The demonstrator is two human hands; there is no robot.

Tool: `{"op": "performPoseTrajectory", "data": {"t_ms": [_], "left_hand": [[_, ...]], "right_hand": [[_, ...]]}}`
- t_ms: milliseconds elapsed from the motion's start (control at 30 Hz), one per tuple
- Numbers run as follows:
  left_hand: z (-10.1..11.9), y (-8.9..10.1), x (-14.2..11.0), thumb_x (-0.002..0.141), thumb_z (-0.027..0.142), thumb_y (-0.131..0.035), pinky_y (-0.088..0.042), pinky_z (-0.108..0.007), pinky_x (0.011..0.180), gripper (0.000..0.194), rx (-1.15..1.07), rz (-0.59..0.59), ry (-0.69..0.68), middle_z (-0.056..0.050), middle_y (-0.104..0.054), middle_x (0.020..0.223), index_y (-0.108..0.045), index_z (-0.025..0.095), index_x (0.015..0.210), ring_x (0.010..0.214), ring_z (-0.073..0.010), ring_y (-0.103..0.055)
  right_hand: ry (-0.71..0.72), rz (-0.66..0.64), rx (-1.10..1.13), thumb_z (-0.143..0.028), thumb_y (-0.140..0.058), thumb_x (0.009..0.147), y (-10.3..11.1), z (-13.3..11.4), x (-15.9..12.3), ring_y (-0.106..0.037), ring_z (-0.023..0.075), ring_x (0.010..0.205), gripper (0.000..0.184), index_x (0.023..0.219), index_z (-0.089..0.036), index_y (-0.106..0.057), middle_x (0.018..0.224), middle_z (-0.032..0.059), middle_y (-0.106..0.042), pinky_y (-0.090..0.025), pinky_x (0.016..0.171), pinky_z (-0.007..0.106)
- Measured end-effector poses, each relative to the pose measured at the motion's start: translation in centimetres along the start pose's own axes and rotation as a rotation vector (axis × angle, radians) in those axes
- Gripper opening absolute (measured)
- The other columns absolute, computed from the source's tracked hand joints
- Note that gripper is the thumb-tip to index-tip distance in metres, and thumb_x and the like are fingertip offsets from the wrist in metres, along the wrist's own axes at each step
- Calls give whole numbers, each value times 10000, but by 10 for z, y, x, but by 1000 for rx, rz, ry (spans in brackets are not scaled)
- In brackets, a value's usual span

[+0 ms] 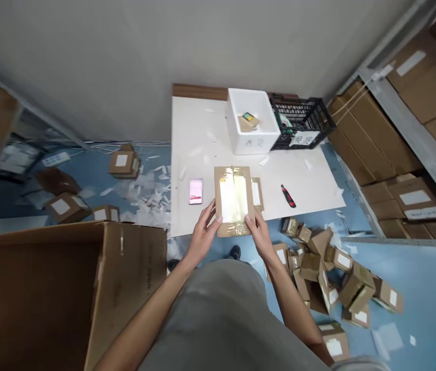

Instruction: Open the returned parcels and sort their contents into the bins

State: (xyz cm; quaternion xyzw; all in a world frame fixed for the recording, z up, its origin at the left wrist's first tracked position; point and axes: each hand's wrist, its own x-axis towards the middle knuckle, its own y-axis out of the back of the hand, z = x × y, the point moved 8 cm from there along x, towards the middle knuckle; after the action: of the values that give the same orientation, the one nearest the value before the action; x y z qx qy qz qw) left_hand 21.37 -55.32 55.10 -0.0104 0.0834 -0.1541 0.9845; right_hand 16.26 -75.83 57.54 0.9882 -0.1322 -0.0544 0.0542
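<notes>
A flat cardboard box (223, 198) with clear, shiny tape down its middle is held at the table's front edge. My left hand (204, 232) grips its lower left side, thumb on top. On the lower right corner my right hand (258, 233) has hold of the same box. Partly hidden behind it lies a smaller cardboard piece with a white label (256, 194). To the left rests a phone (196, 191) with a lit screen, and to the right a red and black box cutter (288, 196).
A white bin (253, 144) and a black crate (303, 140) stand at the table's back. A large open carton (135, 268) is at my left. Small boxes (356, 288) cover the floor on the right, below a shelf of cartons (414, 198). Paper scraps (148, 201) litter the left floor.
</notes>
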Motion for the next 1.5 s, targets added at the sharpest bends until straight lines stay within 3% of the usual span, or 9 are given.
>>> {"op": "performPoseTrajectory", "data": {"t_ms": [133,300,433,567,700,833,967,1133,1500], "left_hand": [[-20,-115,33,1098,632,-685,-515,-468,1331,777,8,-132,9,-108,-517,1822,-495,329,1788,1635,-339,-566],[-59,-202,81,1104,545,-698,-626,-393,1146,735,129,-215,4,-142,-620,1714,-534,270,1766,1372,-277,-713],[-97,-235,129,1055,377,-744,-641,-420,1106,699,221,-200,60,-179,-685,1631,-602,190,1714,1154,-251,-772],[-130,-245,161,944,211,-774,-633,-490,1146,708,268,-183,160,-216,-684,1632,-666,138,1640,1207,-307,-793],[-138,-216,163,958,233,-753,-552,-537,1281,557,268,-227,165,-191,-751,1547,-762,141,1507,1424,-363,-723],[-131,-104,146,1008,323,-743,-333,-576,1446,580,451,125,39,-173,-606,1727,-707,175,1568,1681,-378,-487],[-170,-14,120,918,402,-900,-388,-660,1398,913,463,255,367,-280,-535,1756,-548,107,1707,1660,-483,-496],[-204,-13,117,910,506,-944,-700,-530,1079,973,128,53,552,-220,-623,1689,-525,224,1742,1361,-374,-751],[-184,-25,158,771,736,-923,-630,-489,1173,1160,124,4,415,-206,-661,1669,-560,186,1726,1417,-388,-718]], "right_hand": [[23,109,-90,-774,-662,1077,114,22,1,-540,342,1628,743,1665,-320,-680,1721,90,-612,-414,1409,505],[-15,188,-170,-786,-670,1059,208,71,23,-490,339,1677,783,1682,-312,-660,1757,98,-583,-410,1409,509],[-114,132,-93,-828,-701,994,238,131,65,-570,363,1618,880,1661,-254,-682,1731,114,-631,-476,1366,519],[-188,85,-38,-771,-686,999,234,184,109,-663,343,1529,854,1653,-223,-679,1650,104,-710,-522,1328,514],[-240,54,-184,-721,-627,1021,218,218,132,-727,325,1438,762,1565,-200,-738,1515,99,-800,-538,1305,507],[-250,66,-241,-744,-584,1013,213,227,136,-700,358,1475,792,1534,-173,-757,1530,133,-790,-508,1326,511],[-236,95,-257,-861,-496,987,213,225,136,-616,368,1578,948,1573,-152,-725,1610,165,-735,-426,1388,507],[-256,132,-244,-975,-485,936,211,223,140,-525,364,1673,1081,1590,-146,-716,1683,178,-673,-366,1430,482],[-312,213,-144,-877,-554,1008,213,223,149,-583,335,1626,900,1608,-224,-704,1680,126,-685,-419,1404,544]]}}
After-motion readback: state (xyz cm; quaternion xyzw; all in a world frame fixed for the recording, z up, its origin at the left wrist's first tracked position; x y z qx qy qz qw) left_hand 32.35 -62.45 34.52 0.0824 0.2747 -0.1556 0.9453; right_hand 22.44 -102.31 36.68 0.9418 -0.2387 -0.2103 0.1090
